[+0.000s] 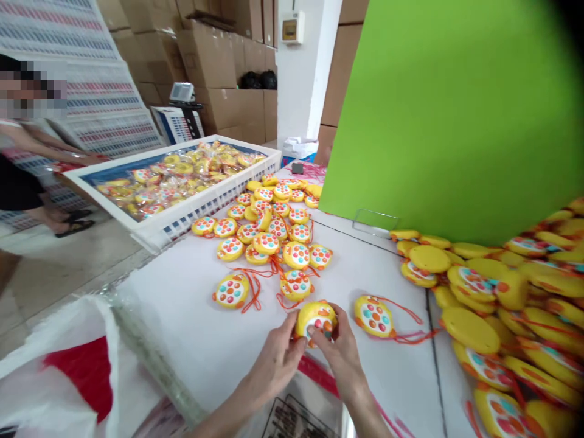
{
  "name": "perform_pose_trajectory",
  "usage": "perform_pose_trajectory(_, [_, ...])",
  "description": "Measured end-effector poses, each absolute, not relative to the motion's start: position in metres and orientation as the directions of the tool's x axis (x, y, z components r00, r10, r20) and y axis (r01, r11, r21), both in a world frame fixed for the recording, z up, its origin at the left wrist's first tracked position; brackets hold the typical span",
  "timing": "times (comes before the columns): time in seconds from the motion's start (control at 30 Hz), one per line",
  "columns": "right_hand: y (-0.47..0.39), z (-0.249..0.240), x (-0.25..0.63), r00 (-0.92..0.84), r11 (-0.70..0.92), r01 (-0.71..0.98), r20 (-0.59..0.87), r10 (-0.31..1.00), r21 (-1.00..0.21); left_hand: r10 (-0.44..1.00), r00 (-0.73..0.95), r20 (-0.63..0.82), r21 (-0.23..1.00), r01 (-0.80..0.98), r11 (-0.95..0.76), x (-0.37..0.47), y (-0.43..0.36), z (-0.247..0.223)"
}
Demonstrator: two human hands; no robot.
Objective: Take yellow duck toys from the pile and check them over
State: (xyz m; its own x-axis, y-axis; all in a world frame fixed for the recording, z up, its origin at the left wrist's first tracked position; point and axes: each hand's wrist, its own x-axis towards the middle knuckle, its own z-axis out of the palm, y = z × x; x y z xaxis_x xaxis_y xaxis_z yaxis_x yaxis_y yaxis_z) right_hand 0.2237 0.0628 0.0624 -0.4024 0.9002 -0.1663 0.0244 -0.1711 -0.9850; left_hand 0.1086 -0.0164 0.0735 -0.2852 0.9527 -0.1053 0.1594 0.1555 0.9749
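Near the front edge of the white table [182, 304], a yellow duck-shaped toy [316, 315] with coloured buttons on a white belly is held between both hands. My left hand [283, 348] grips its left side, and my right hand [338, 342] grips the right side with the thumb over the buttons. A similar duck toy [374, 316] with an orange cord lies to the right of my hands. Just beyond them sits another duck toy [295, 285], and one more duck toy [232, 291] lies to the left. Behind these, several more form a loose pile [274, 225].
A large heap of duck toys [474, 328] covers the right side below a green panel [438, 121]. At the back left stands a white crate [219, 194] of bagged toys. A person [27, 140] stands beyond it. A white sack [59, 377] hangs at the near left.
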Motion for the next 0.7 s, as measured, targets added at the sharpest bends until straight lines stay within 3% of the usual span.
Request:
perform_pose_trajectory(0.13, [0.056,0.062,0.224,-0.374,-0.183,0.042,-0.186,0.909,-0.982,0.926,-0.369,-0.082,0.943,0.272,0.192,0.116,-0.018,0.074])
perform_pose_trajectory(0.3, [0.049,0.059,0.216,-0.299,-0.164,0.104,-0.188,0.935,-0.981,0.913,-0.397,-0.091,0.961,0.206,0.185,0.117,-0.023,0.073])
perform_pose_trajectory(0.4, [0.051,0.051,0.215,-0.374,-0.131,0.131,-0.171,0.911,-0.983,0.919,-0.379,-0.108,0.992,0.022,0.126,0.109,-0.020,0.063])
perform_pose_trajectory(0.5, [0.064,0.037,0.228,-0.419,0.057,0.242,-0.052,0.906,-0.969,0.874,-0.450,-0.186,0.951,-0.306,0.045,0.090,-0.008,0.053])
perform_pose_trajectory(0.6, [0.094,0.023,0.261,-0.409,0.350,0.423,0.168,0.897,-0.836,0.730,-0.567,-0.382,0.803,-0.595,-0.041,0.064,0.005,0.050])
perform_pose_trajectory(0.7, [0.129,0.013,0.302,-0.357,0.470,0.544,0.315,0.879,-0.695,0.691,-0.515,-0.506,0.706,-0.708,-0.011,0.054,0.007,0.066])
